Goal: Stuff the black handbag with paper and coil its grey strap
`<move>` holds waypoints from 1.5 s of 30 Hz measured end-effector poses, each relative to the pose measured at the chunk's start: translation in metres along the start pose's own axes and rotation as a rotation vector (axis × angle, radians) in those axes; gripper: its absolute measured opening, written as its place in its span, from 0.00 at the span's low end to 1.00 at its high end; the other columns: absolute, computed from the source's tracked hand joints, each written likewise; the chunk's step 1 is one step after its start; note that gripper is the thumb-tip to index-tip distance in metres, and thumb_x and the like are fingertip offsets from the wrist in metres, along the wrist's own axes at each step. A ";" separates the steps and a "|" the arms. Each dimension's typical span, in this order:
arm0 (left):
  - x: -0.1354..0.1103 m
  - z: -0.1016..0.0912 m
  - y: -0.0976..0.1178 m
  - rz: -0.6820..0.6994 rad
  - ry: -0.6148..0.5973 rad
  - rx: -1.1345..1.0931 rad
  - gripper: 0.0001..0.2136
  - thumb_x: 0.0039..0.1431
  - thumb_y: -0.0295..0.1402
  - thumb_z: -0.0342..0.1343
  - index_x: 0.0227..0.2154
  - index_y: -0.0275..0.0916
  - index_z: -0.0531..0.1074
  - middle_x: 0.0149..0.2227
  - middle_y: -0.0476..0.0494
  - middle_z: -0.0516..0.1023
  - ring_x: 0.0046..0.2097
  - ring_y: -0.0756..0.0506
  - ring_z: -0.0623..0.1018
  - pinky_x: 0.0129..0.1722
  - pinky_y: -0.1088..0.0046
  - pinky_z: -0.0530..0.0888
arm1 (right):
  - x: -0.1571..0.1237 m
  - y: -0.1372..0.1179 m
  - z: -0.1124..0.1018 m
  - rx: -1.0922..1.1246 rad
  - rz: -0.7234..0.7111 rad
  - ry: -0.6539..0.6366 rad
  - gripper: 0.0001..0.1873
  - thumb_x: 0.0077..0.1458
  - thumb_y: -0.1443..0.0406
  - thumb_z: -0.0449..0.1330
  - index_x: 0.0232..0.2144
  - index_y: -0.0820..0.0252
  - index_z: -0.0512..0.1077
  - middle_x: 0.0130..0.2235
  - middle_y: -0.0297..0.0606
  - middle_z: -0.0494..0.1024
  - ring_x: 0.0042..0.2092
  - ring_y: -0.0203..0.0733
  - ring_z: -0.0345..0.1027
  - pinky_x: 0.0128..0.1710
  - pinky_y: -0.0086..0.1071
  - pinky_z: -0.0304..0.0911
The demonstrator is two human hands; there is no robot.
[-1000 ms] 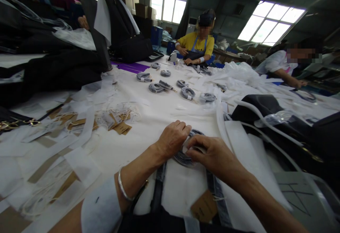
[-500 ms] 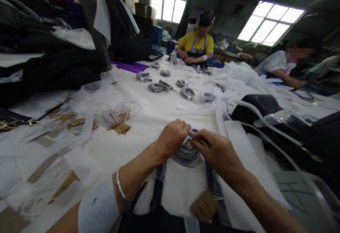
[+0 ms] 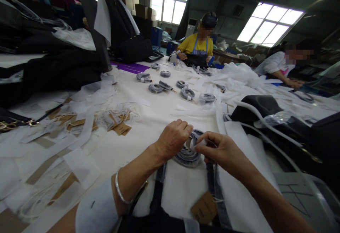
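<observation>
My left hand [image 3: 173, 137] is closed on the left side of a coiled grey denim strap [image 3: 187, 155] lying on the white table cover [image 3: 159, 112]. On the coil's right side, my right hand [image 3: 221, 150] pinches a small white band between thumb and fingers. The strap's two ends run toward me over a white sheet, past a brown paper tag [image 3: 204, 208], to a dark bag at the bottom edge. A silver bracelet [image 3: 118, 191] circles my left wrist.
Several more coiled grey straps [image 3: 187, 92] lie further back on the table. Brown tags with strings [image 3: 120, 128] and white paper strips litter the left. Black bags [image 3: 268, 114] lie on the right. A person in yellow [image 3: 198, 46] and another in white [image 3: 281, 66] work at the far side.
My right hand has slid right and lifted off the coil's top, now pinching the band at its side. The person in yellow has straightened up a little.
</observation>
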State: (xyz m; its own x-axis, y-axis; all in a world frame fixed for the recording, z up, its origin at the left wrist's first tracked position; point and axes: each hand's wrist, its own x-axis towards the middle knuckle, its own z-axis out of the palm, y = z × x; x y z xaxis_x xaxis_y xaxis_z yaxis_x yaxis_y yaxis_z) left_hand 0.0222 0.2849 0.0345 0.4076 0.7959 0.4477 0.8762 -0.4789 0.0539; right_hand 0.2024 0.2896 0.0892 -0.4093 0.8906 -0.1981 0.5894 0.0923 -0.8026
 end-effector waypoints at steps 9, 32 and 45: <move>0.000 0.001 -0.001 0.010 0.005 -0.006 0.07 0.61 0.24 0.49 0.41 0.35 0.68 0.38 0.41 0.73 0.41 0.41 0.72 0.41 0.64 0.71 | 0.001 0.016 0.021 -0.433 -0.463 0.260 0.01 0.54 0.67 0.60 0.30 0.57 0.72 0.28 0.32 0.75 0.29 0.38 0.68 0.30 0.30 0.59; -0.003 0.025 -0.003 -0.196 -0.113 -0.217 0.06 0.59 0.24 0.50 0.38 0.38 0.69 0.38 0.45 0.75 0.42 0.44 0.73 0.43 0.67 0.72 | 0.066 0.017 -0.018 0.024 -0.118 -0.246 0.15 0.43 0.62 0.65 0.35 0.61 0.74 0.33 0.36 0.78 0.33 0.40 0.70 0.32 0.30 0.61; -0.013 0.021 0.002 -0.133 0.111 -0.144 0.07 0.60 0.24 0.47 0.38 0.35 0.68 0.38 0.41 0.73 0.41 0.42 0.70 0.42 0.64 0.72 | 0.086 0.044 -0.001 0.461 0.222 -0.383 0.16 0.37 0.55 0.70 0.19 0.61 0.72 0.20 0.30 0.73 0.21 0.32 0.60 0.23 0.27 0.58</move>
State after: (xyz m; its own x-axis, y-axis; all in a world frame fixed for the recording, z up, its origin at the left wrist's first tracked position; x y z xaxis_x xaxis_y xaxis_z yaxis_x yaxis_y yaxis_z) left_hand 0.0239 0.2812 0.0101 0.2530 0.8141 0.5228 0.8714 -0.4265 0.2425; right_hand 0.1933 0.3708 0.0375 -0.5822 0.6364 -0.5060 0.3636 -0.3529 -0.8621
